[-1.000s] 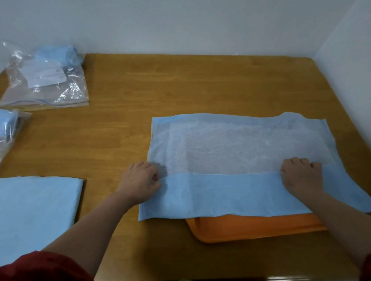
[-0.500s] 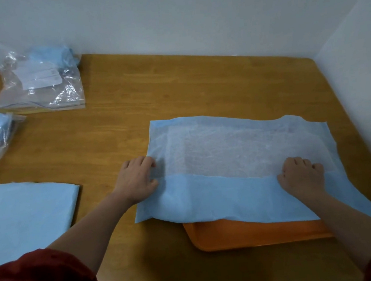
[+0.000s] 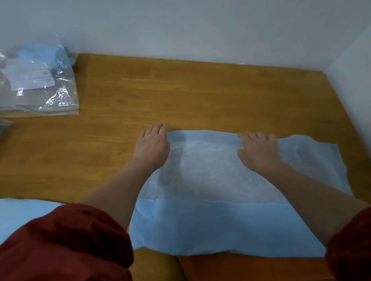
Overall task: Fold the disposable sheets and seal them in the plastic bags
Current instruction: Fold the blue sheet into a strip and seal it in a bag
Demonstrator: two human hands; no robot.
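On the wooden table, both hands lie flat on the far edge of a blue sheet, the left hand at its far-left corner and the right hand nearer the middle, with filled plastic bags far left.

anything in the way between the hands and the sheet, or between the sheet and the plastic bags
Nothing visible. The left hand and right hand both touch the far edge of the disposable sheet, and only bare wooden table separates it from the plastic bags at the far left.
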